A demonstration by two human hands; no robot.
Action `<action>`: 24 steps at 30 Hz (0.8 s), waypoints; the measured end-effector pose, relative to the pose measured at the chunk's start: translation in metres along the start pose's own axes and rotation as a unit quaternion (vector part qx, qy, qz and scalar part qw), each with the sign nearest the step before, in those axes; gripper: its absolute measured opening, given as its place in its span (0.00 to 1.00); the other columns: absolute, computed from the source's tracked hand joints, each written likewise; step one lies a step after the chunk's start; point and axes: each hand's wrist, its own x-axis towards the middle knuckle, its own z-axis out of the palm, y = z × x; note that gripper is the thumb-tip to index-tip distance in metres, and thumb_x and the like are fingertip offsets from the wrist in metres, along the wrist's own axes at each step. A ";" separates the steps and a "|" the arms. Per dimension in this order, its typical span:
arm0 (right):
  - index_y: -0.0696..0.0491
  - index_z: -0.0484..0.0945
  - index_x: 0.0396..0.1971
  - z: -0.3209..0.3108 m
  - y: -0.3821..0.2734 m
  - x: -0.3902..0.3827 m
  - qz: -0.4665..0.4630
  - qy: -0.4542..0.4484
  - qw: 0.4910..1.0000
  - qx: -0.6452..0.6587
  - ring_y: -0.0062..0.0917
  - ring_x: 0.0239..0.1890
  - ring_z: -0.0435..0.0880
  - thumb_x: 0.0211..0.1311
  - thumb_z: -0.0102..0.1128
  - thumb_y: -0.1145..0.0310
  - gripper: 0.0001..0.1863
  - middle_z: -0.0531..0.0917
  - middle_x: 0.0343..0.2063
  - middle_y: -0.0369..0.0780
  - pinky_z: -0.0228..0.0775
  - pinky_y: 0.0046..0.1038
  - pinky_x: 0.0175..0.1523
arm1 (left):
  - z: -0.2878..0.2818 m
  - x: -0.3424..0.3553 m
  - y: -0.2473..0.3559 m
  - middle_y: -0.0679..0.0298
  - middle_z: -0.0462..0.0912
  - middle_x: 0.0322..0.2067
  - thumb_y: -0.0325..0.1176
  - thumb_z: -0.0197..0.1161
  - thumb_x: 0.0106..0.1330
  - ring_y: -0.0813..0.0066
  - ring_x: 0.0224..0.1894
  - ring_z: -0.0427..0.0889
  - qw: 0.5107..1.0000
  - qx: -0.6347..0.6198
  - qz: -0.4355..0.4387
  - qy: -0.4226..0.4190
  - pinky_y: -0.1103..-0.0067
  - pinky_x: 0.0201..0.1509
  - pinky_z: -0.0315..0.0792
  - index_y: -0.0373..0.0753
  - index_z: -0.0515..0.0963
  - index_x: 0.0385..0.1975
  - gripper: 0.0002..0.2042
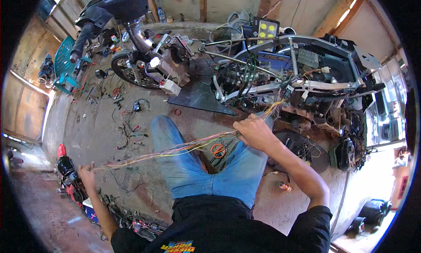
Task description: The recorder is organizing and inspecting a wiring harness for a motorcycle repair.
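Observation:
A long bundle of thin coloured wires (188,147), pink, yellow and other shades, stretches across above my thighs. My right hand (253,131) is closed round it near my right knee. From there the wires run up to dark connectors (287,92) at the silver motorcycle frame (263,87). Far out to the left, my left hand (87,172) grips the other end; it is slightly blurred. Between my legs on the floor lies an orange-handled tool (218,151), partly hidden by my right thigh.
A motorcycle front wheel (131,69) stands ahead, beside a dark mat (199,99). A green plastic chair (66,60) is at the far left. Loose wire pieces (128,128) lie left of my knee. An orange bottle (284,187) lies to the right.

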 end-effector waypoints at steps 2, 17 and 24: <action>0.54 0.75 0.44 0.002 -0.007 -0.004 -0.011 0.022 0.999 -0.028 0.39 0.46 0.83 0.52 0.69 0.65 0.20 0.83 0.38 0.43 0.66 0.44 0.62 | 0.022 -0.036 -0.011 0.45 0.84 0.32 0.41 0.66 0.64 0.41 0.46 0.79 0.996 0.007 -0.031 -0.078 0.58 0.66 0.65 0.30 0.82 0.25 0.17; 0.54 0.47 0.76 0.127 -0.090 0.008 0.301 0.360 0.548 0.692 0.33 0.74 0.61 0.71 0.62 0.65 0.42 0.63 0.70 0.47 0.60 0.42 0.72 | 0.151 -0.273 -0.079 0.50 0.86 0.36 0.39 0.72 0.60 0.42 0.44 0.80 0.870 -0.385 -0.252 -0.178 0.57 0.64 0.67 0.34 0.85 0.31 0.13; 0.53 0.74 0.35 0.102 -0.116 0.066 0.216 0.263 0.235 0.910 0.19 0.22 0.72 0.71 0.63 0.55 0.16 0.70 0.17 0.29 0.71 0.30 0.42 | 0.123 -0.312 -0.056 0.50 0.84 0.45 0.39 0.75 0.57 0.46 0.49 0.80 0.953 -0.081 0.002 -0.293 0.59 0.62 0.70 0.38 0.85 0.37 0.14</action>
